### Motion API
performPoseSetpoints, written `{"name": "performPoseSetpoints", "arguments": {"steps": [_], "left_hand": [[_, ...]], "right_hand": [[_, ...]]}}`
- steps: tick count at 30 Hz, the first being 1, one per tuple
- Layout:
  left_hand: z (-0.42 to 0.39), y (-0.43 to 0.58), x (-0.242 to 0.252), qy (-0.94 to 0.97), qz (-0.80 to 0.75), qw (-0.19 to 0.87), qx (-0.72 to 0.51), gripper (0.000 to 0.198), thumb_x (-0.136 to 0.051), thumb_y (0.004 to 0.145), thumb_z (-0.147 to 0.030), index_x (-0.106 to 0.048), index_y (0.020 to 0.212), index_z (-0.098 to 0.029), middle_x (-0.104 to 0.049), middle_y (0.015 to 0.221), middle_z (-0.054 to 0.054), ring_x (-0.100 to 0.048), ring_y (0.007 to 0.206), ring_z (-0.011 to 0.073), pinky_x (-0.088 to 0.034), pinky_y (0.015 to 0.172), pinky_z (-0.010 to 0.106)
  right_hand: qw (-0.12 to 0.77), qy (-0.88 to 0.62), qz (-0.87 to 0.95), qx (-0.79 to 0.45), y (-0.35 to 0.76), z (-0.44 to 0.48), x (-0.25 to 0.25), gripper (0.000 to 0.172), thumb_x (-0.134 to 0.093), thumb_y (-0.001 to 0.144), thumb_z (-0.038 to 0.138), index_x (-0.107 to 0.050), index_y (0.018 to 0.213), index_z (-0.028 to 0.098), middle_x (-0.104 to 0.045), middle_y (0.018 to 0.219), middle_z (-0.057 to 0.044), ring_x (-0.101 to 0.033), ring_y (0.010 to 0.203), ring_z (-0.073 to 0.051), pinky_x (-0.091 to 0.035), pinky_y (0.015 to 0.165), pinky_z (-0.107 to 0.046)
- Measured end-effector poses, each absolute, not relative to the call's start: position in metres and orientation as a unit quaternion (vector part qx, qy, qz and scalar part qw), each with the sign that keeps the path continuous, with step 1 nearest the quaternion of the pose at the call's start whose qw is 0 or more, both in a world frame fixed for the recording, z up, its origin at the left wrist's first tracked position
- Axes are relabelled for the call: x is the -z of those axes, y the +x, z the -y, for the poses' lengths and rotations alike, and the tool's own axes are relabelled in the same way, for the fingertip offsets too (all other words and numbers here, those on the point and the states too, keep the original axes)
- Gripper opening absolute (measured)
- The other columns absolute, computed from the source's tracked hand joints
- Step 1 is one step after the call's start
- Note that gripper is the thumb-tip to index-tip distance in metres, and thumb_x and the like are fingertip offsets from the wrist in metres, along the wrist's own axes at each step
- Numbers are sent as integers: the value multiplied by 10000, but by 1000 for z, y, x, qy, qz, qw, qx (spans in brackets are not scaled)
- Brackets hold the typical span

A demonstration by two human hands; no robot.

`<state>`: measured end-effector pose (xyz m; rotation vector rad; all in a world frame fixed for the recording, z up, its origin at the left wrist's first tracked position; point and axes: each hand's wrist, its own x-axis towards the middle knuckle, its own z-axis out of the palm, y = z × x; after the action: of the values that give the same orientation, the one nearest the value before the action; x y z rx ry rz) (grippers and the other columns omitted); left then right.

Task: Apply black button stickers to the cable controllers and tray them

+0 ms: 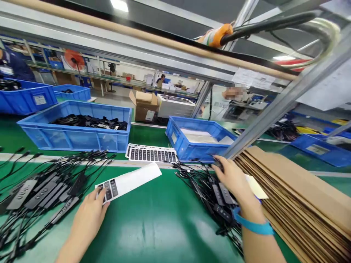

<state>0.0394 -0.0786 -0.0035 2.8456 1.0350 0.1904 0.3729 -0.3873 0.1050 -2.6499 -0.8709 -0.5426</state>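
A green workbench (164, 223) carries blue bins (74, 126), cabled controllers (41, 193), cardboard sheets (298, 193).

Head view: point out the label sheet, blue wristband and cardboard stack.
Label sheet (128, 181), head view, white backing.
Blue wristband (253, 226), head view, strap's middle.
Cardboard stack (304, 190), head view, top sheet.

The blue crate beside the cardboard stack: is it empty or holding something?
Holding something: pale sheets lie flat across the bottom of the blue crate, covering most of it.
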Motion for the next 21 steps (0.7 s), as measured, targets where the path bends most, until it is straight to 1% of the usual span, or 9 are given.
{"name": "performPoseSetpoints", "arguments": {"steps": [2, 3, 4, 5, 7, 10, 13, 17, 21], "left_hand": [[83, 40, -7, 930, -365, 37, -23, 438, -440, 902, -187, -541, 1310, -64, -571, 1309, 207, -578, 1157, 326, -470, 968, 417], [85, 40, -11, 926, -375, 38, -10, 436, -449, 900, -169, -529, 1317, -68, -565, 1312, 203, -581, 1151, 314, -466, 970, 402], [86, 40, -15, 922, -385, 44, -1, 428, -456, 898, -151, -528, 1312, -73, -563, 1309, 199, -583, 1148, 302, -463, 972, 389], [87, 40, -19, 917, -394, 54, 9, 411, -459, 895, -132, -538, 1295, -77, -571, 1293, 195, -586, 1143, 294, -463, 968, 381], [88, 40, -22, 908, -412, 71, 24, 370, -444, 888, -87, -572, 1235, -82, -603, 1228, 190, -606, 1107, 289, -481, 930, 385], [87, 39, -23, 900, -428, 79, 35, 324, -426, 882, -49, -625, 1132, -101, -658, 1109, 166, -642, 1029, 280, -511, 848, 377], [87, 40, -21, 903, -420, 81, 36, 288, -443, 884, -52, -673, 1040, -127, -689, 1027, 141, -653, 995, 273, -520, 810, 364], [86, 43, -13, 910, -408, 74, 29, 330, -469, 882, -55, -691, 1100, -166, -688, 1038, 149, -641, 1006, 288, -517, 824, 396], [88, 48, -2, 908, -412, 69, 24, 340, -462, 906, -87, -681, 1159, -150, -671, 1081, 178, -624, 1034, 306, -523, 839, 425]], "right_hand": [[40, -949, 231, 211, 386, 401, -86, 420, -460, 866, 275, -611, 1210, 88, -656, 932, -224, -651, 879, -373, -507, 758, -499], [13, -953, 211, 220, 390, 400, -76, 431, -459, 867, 285, -613, 1214, 82, -651, 947, -246, -651, 875, -400, -507, 727, -520], [16, -950, 220, 220, 391, 392, -65, 441, -448, 871, 294, -613, 1215, 73, -647, 968, -260, -651, 889, -411, -507, 726, -528], [42, -944, 251, 210, 390, 378, -56, 446, -440, 872, 304, -616, 1207, 70, -648, 989, -263, -650, 908, -410, -508, 739, -528], [142, -908, 365, 149, 377, 336, -39, 434, -429, 866, 317, -635, 1169, 86, -664, 1015, -233, -656, 931, -364, -518, 795, -489], [264, -807, 527, -18, 331, 255, -23, 377, -426, 858, 311, -665, 1105, 154, -686, 1040, -154, -669, 895, -271, -541, 795, -397], [277, -719, 622, -138, 275, 185, -13, 333, -433, 870, 249, -675, 1084, 169, -674, 1048, -123, -663, 881, -236, -546, 755, -353], [250, -692, 668, -109, 227, 135, 1, 286, -573, 833, 218, -674, 1098, 189, -647, 1025, -107, -617, 978, -277, -504, 870, -397], [230, -718, 651, -84, 211, 125, 13, 340, -720, 732, 219, -661, 1064, 177, -621, 1070, -141, -560, 1017, -364, -466, 845, -492]]}}
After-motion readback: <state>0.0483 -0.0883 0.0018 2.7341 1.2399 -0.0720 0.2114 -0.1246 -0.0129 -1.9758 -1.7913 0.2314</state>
